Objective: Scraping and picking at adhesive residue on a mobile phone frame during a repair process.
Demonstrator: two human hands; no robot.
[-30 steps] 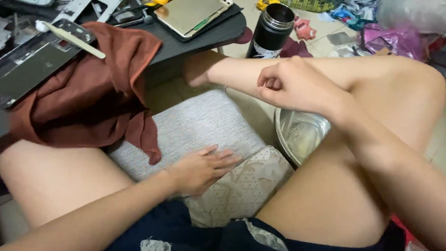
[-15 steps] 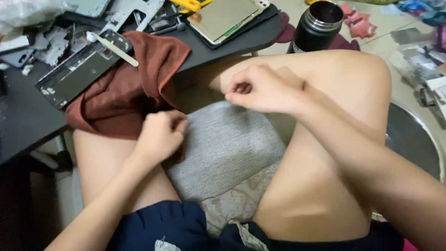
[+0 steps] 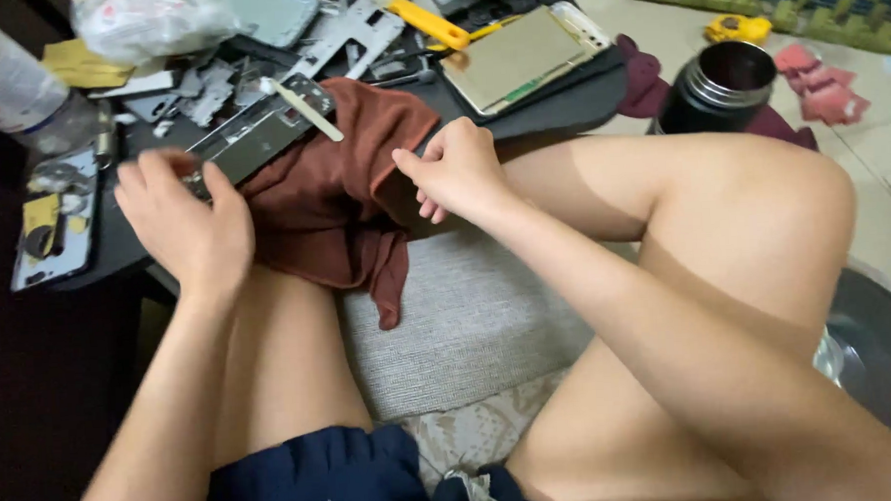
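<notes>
A low black table filled the upper left and centre of the frame, its top crowded with parts. Below it, at centre, a grey woven cushion lay between the person's bare legs. A rust-brown cloth was draped over the table's near edge, one corner hanging down onto the cushion. The left hand, at middle left, curled its fingers around the near end of a long dark metal frame that rested on the cloth's upper edge. The right hand, at upper centre, was loosely closed, pinching the cloth's right edge between thumb and forefinger. A black cylindrical steel flask stood open on the floor at upper right. A flat gold-coloured rectangular panel lay on the table at top centre, and a thin cream-coloured stick lay across the frame.
</notes>
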